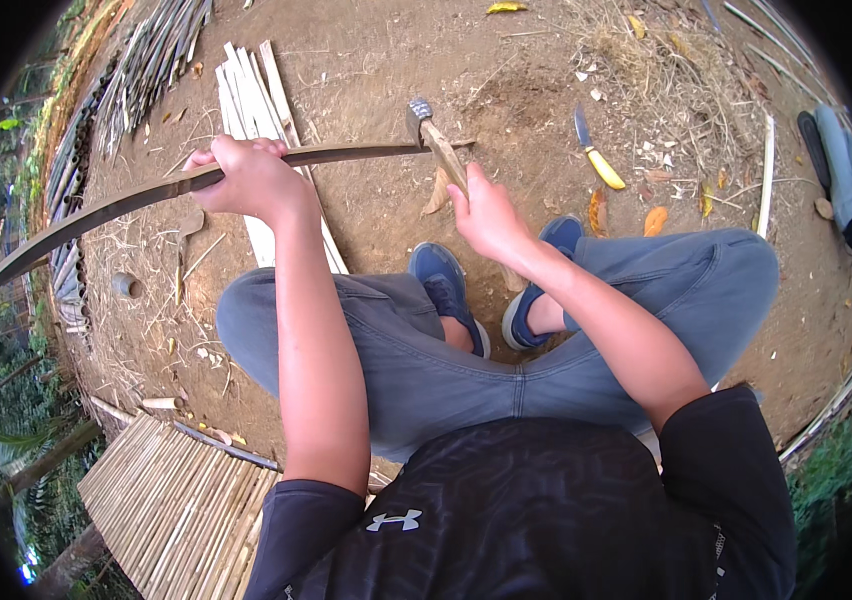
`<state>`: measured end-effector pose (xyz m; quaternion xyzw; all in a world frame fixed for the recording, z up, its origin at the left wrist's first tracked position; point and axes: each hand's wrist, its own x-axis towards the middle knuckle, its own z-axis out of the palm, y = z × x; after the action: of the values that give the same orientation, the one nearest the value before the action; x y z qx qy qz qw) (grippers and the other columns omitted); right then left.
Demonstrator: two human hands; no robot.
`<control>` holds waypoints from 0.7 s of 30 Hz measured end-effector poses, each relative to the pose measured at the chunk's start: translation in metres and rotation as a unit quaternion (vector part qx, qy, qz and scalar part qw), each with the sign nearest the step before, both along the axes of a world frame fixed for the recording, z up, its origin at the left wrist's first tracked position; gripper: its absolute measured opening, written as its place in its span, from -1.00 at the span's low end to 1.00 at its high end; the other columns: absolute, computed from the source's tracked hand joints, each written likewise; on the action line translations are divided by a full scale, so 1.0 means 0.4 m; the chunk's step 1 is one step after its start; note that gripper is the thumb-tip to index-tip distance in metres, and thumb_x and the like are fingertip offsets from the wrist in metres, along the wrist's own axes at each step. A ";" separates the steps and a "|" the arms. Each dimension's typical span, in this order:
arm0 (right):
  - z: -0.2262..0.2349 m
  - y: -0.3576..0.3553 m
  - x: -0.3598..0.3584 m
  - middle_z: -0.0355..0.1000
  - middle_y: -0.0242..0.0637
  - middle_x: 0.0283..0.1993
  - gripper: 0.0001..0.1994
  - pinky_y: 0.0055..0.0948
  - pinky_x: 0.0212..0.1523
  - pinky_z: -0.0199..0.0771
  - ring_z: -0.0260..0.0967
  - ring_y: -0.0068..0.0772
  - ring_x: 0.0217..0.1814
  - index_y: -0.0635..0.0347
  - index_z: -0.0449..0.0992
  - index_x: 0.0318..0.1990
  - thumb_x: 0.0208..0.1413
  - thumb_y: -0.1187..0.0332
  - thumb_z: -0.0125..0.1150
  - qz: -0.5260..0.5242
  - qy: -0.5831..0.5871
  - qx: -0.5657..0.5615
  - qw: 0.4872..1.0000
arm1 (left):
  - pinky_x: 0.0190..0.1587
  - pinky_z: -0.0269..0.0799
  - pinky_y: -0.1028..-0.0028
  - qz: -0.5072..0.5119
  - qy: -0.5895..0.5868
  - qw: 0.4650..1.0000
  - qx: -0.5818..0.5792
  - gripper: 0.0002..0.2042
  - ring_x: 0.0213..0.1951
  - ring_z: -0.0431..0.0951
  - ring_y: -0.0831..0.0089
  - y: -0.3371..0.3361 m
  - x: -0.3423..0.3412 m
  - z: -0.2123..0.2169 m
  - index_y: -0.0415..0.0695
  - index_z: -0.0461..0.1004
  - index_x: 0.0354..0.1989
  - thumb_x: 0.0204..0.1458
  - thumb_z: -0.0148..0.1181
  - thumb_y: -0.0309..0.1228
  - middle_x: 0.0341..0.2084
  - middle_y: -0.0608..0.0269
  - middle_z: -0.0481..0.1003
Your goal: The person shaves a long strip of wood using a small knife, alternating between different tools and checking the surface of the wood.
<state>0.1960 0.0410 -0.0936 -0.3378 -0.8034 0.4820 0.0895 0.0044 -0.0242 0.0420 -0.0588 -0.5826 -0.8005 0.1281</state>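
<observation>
My left hand (246, 178) grips a long, dark, curved bamboo strip (96, 210) that runs from the far left up to the middle of the picture. My right hand (489, 215) holds the wooden handle of a small hatchet (434, 138). Its metal head rests against the right end of the strip. I sit on the dirt with knees bent, in grey trousers and blue shoes (443, 285).
A yellow-handled knife (594, 150) lies on the dirt at the upper right. Pale split bamboo slats (251, 95) lie behind the strip, and a bundle of thin sticks (151, 55) lies at the upper left. A woven bamboo panel (171, 505) sits at the lower left.
</observation>
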 end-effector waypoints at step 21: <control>-0.008 0.069 -0.006 0.43 -0.05 -0.48 -0.75 -0.16 -0.48 0.40 0.45 -0.19 -0.54 0.37 0.25 -0.09 0.33 0.30 -0.04 -0.058 -0.055 -0.257 0.963 | -0.70 0.22 0.52 0.008 -0.008 1.000 0.001 -0.71 -0.66 0.23 0.52 0.023 -0.011 0.000 -0.12 0.07 -0.13 0.00 -0.10 -0.65 -0.58 0.26 0.23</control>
<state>0.1937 0.0685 -0.0967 -0.4216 -0.6350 0.6471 -0.0166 0.0000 -0.0149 0.0421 -0.0473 -0.5832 -0.8005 0.1301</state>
